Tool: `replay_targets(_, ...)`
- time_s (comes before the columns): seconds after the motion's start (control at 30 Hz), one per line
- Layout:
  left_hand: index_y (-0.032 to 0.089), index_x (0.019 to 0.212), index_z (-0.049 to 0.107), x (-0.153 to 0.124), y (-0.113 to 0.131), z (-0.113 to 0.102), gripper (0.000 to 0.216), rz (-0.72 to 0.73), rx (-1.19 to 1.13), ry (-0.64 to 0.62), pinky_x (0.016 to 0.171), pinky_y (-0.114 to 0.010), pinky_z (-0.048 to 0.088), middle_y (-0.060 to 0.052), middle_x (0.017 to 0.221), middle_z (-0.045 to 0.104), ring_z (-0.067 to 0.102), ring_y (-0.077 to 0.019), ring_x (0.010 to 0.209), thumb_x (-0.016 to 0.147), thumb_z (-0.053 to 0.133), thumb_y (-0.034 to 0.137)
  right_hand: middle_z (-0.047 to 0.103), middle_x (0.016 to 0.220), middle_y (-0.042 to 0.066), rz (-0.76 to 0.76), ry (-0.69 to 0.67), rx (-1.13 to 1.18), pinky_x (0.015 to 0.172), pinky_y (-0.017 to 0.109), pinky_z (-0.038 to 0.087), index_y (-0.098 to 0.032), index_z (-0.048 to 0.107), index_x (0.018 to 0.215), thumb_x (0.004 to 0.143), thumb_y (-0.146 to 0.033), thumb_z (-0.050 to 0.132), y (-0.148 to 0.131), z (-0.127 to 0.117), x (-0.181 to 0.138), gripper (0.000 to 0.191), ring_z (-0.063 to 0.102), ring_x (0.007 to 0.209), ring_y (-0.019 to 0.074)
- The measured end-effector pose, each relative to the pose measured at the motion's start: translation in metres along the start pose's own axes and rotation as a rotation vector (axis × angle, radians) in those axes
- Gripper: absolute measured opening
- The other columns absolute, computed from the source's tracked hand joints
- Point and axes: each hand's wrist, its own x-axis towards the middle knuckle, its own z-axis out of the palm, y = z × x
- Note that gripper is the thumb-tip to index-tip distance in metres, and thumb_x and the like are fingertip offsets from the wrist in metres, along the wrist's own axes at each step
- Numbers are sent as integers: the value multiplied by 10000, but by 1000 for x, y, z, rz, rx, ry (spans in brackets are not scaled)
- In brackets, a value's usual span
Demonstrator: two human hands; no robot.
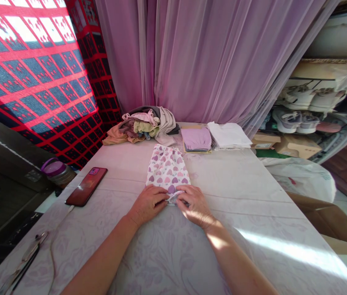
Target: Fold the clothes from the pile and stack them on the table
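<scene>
A small pair of white pants (167, 166) with purple and pink hearts lies flat on the table before me. Its gathered elastic waist points away from me. At the near end, my left hand (151, 201) pinches the left part of the hem, fingertips close to the middle. My right hand (194, 203) is closed on the right part of the same hem, its fingers curled into the fabric. Between both hands the cloth edge looks turned up. The fingers partly cover this edge, so the fold is only half seen.
Behind the pants lies a heap of crumpled clothes (147, 125). To its right are a folded lilac stack (196, 138) and a folded white stack (229, 135). A red phone (86, 186) with a cable, glasses (26, 262) and a purple-lidded jar (57, 172) are left. Shoes (296, 121) fill shelves at right.
</scene>
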Motion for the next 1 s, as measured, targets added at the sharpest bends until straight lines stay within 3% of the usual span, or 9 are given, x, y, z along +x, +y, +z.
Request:
replay_targets(0.13, 243, 1018, 709, 0, 2, 1, 192, -16, 10, -11, 962, -384, 413, -47, 1098, 700, 620, -188, 992, 862, 602, 272, 702, 925, 29, 66, 38, 9, 836, 351, 484, -236, 628, 804, 778, -155, 594, 5, -4, -5, 92, 633, 895, 191)
replay_targets(0.3, 252, 1007, 714, 1, 4, 1, 185, -29, 7, -8, 979, -392, 407, -40, 1098, 705, 625, -182, 997, 882, 579, 276, 696, 897, 28, 143, 37, -43, 787, 323, 500, -245, 625, 933, 807, -140, 550, 8, -5, -13, 180, 636, 848, 186)
replay_targets(0.43, 261, 1015, 719, 1, 1, 2, 197, -22, 2, -13, 974, -401, 409, -44, 1102, 705, 623, -188, 1018, 902, 560, 288, 701, 908, 19, 87, 22, -62, 790, 311, 496, -258, 656, 902, 864, -136, 498, 9, -6, -16, 203, 635, 860, 173)
replay_targets(0.73, 272, 1000, 730, -2, 0, 3, 233, -4, 12, 11, 986, -409, 409, -54, 1106, 697, 617, -182, 1016, 933, 507, 289, 676, 862, 20, 129, 22, -82, 726, 295, 505, -266, 689, 836, 815, -132, 518, 7, -9, -23, 218, 617, 813, 172)
replay_targets(1.0, 252, 1155, 646, -4, 8, 0, 284, 33, 65, 65, 942, -415, 440, -74, 1113, 666, 571, -213, 1023, 880, 576, 270, 674, 925, 27, 159, -67, -37, 804, 323, 504, -250, 642, 975, 765, -112, 529, 8, -16, -25, 275, 616, 879, 190)
